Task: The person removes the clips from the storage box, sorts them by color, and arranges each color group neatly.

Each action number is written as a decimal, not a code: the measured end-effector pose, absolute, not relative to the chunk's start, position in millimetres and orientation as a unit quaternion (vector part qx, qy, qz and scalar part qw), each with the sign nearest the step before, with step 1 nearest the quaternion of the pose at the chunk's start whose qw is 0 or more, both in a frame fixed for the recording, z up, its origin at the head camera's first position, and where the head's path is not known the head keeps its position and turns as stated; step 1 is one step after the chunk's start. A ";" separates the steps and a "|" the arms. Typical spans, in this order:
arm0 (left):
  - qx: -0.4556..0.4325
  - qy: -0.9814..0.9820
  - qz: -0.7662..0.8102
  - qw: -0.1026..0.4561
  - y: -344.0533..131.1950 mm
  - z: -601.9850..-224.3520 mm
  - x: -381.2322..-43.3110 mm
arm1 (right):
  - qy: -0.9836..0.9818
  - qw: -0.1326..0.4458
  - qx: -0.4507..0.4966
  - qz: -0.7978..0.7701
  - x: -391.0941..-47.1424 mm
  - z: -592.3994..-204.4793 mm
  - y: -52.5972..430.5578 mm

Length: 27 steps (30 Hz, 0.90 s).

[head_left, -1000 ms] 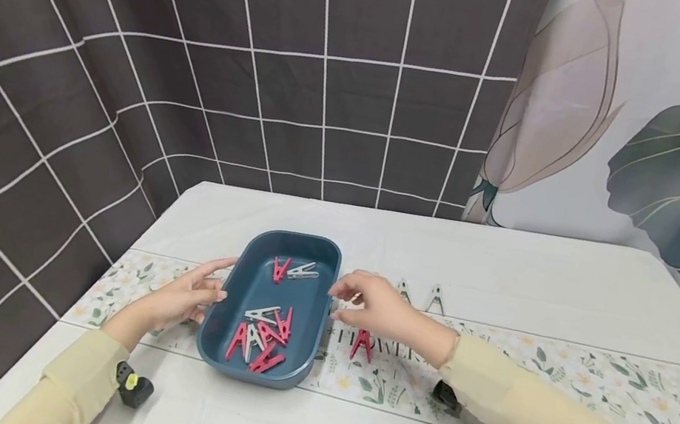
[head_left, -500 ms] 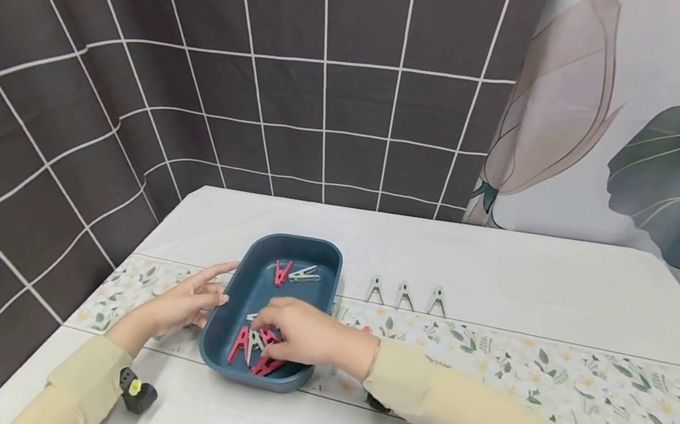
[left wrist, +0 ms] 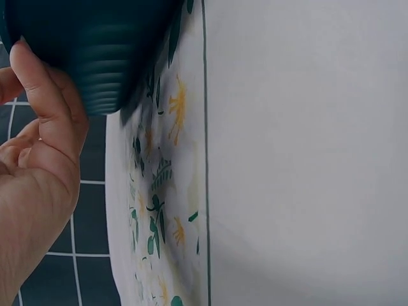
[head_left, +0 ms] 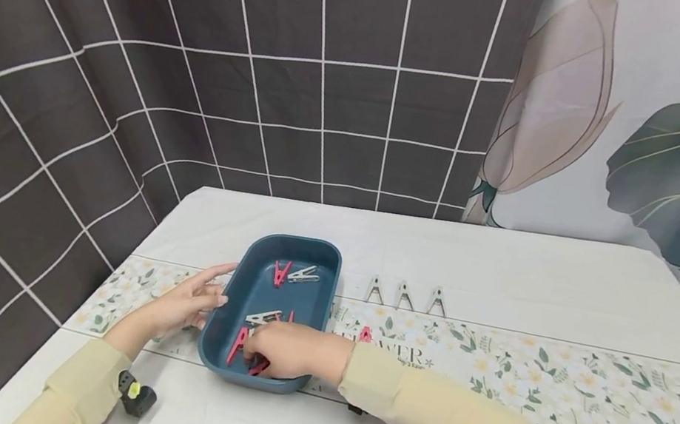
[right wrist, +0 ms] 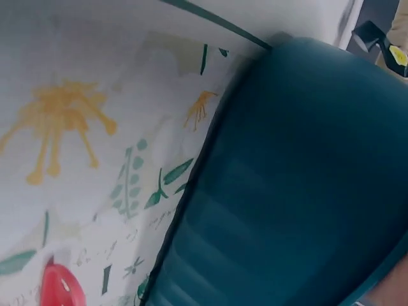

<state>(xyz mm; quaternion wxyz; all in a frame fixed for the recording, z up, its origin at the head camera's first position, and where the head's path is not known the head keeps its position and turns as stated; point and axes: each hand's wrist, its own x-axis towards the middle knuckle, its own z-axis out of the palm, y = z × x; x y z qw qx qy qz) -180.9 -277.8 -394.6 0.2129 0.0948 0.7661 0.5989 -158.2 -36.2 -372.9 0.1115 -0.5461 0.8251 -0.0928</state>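
Observation:
A dark blue bin [head_left: 333, 271] stands on the table, with pink and white clothespins lying in it. My left hand [head_left: 186, 302] rests against its left side, thumb at the rim; in the left wrist view the thumb [left wrist: 41, 89] touches the blue wall. My right hand [head_left: 283, 349] reaches down into the near end of the bin, fingers bent among the clothespins. A pink clothespin [head_left: 238, 345] shows beside its fingertips and a white clothespin [head_left: 263, 317] just beyond them. The right fingertips are mostly hidden, and I cannot tell whether they pinch a clothespin.
Three white clothespins [head_left: 405, 296] stand in a row on the table right of the bin. Nearer, a pink clothespin [head_left: 366, 334] is partly covered by the right sleeve [head_left: 419, 386]. A dark checked curtain [head_left: 359, 95] hangs behind the table.
My right hand has moved left from beside the bin into it, then lower among the near clothespins. The row of white clothespins has come into full view. The left hand stays at the bin.

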 end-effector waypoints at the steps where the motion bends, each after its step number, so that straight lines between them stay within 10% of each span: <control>1: 0.095 0.765 0.600 0.213 -277.8 -394.6 -180.7 | 0.826 0.116 -0.544 -0.091 -158.3 -373.5 -36.8; 27: 0.127 0.739 0.625 0.219 -280.5 -396.1 -180.2 | 0.831 0.037 -0.555 0.019 -158.8 -380.1 -47.1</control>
